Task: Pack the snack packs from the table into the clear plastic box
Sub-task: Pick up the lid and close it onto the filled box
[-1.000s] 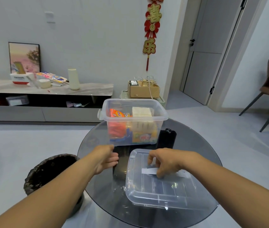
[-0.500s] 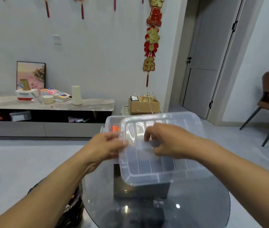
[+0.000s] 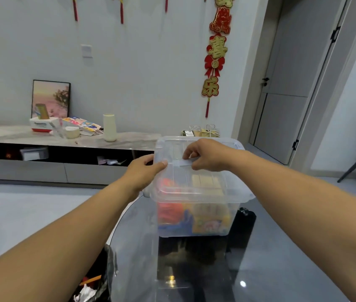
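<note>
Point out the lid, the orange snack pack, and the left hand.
lid point(image 3: 203, 182), head view, its clear top panel
orange snack pack point(image 3: 169, 209), head view, its face behind the box wall
left hand point(image 3: 143, 171), head view, back of hand

Box point(image 3: 196, 214) on desk point(image 3: 281, 269) at 12 o'clock, snacks point(image 3: 207, 223) inside, lid point(image 3: 199, 184) on top, bin point(image 3: 94, 286) at 7 o'clock beside desk

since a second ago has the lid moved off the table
Yes. The lid went up and away from the person, off the glass table onto the clear plastic box.
</note>
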Action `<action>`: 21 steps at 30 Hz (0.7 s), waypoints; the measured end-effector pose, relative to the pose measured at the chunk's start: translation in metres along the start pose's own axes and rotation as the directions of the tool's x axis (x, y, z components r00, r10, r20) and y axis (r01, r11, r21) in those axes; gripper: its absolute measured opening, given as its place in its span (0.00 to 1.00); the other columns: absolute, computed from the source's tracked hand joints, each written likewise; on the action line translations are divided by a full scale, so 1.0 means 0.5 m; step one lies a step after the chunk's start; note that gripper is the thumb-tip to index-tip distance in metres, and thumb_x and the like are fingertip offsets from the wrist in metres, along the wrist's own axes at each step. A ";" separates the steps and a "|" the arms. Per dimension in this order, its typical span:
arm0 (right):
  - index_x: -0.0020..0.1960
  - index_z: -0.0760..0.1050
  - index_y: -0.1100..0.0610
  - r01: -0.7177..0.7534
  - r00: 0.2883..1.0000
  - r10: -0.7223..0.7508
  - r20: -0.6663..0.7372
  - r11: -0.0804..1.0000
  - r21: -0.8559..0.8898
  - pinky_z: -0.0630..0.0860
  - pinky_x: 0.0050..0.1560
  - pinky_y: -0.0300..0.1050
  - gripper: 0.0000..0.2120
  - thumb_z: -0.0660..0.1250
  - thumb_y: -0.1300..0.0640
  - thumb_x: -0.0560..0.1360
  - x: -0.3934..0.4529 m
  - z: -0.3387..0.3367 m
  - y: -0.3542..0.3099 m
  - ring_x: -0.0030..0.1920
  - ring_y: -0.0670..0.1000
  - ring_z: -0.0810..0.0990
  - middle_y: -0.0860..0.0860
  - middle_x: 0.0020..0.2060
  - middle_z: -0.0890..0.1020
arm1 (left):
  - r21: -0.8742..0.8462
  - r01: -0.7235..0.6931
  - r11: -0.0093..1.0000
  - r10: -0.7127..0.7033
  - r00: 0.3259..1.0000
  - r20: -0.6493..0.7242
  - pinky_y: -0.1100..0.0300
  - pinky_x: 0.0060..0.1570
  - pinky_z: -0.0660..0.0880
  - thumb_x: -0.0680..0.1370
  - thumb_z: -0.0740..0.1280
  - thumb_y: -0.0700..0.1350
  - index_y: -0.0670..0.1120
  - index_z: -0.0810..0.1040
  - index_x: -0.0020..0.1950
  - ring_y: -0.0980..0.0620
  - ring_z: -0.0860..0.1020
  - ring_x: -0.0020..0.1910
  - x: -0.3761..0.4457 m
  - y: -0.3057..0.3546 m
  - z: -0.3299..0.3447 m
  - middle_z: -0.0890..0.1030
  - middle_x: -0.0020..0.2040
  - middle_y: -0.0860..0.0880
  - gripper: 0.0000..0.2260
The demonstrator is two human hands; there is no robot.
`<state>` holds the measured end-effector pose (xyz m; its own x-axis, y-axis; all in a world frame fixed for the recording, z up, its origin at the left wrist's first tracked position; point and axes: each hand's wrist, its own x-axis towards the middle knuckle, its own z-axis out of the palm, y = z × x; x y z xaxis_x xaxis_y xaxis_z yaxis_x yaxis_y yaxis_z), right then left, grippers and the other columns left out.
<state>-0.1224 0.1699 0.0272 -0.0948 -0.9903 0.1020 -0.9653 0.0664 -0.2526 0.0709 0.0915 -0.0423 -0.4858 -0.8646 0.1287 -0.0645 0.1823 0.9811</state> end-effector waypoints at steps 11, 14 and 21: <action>0.63 0.82 0.53 -0.015 0.989 -0.002 0.151 0.993 0.117 0.71 0.42 0.36 0.16 0.73 0.62 0.77 0.066 0.077 0.040 0.40 0.42 0.75 0.43 0.41 0.77 | 0.052 0.255 0.966 -0.256 0.967 0.014 0.55 0.44 0.77 0.75 0.69 0.54 0.55 0.76 0.67 0.50 0.82 0.49 0.030 -0.067 -0.009 0.83 0.58 0.50 0.20; 0.65 0.82 0.54 -0.001 0.988 -0.016 0.155 0.994 0.107 0.77 0.54 0.41 0.17 0.73 0.62 0.77 0.064 0.088 0.041 0.49 0.49 0.80 0.49 0.50 0.82 | -0.007 0.307 0.952 -0.307 0.952 -0.011 0.45 0.56 0.78 0.72 0.73 0.55 0.57 0.63 0.76 0.45 0.81 0.55 0.032 -0.086 -0.010 0.76 0.68 0.49 0.35; 0.68 0.81 0.50 -0.077 0.994 0.062 0.090 0.981 0.180 0.73 0.66 0.48 0.19 0.74 0.51 0.77 0.037 0.103 0.065 0.62 0.50 0.79 0.48 0.64 0.82 | -0.273 0.453 0.849 -0.479 0.877 -0.033 0.49 0.49 0.82 0.68 0.79 0.49 0.39 0.78 0.63 0.44 0.84 0.48 0.039 -0.097 0.000 0.85 0.52 0.42 0.27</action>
<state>-0.1428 0.1472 -0.0286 -0.1319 -0.9913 -0.0011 -0.8955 0.1196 -0.4288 0.0646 0.0661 -0.0873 -0.3665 -0.8613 -0.3518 -0.0370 -0.3643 0.9306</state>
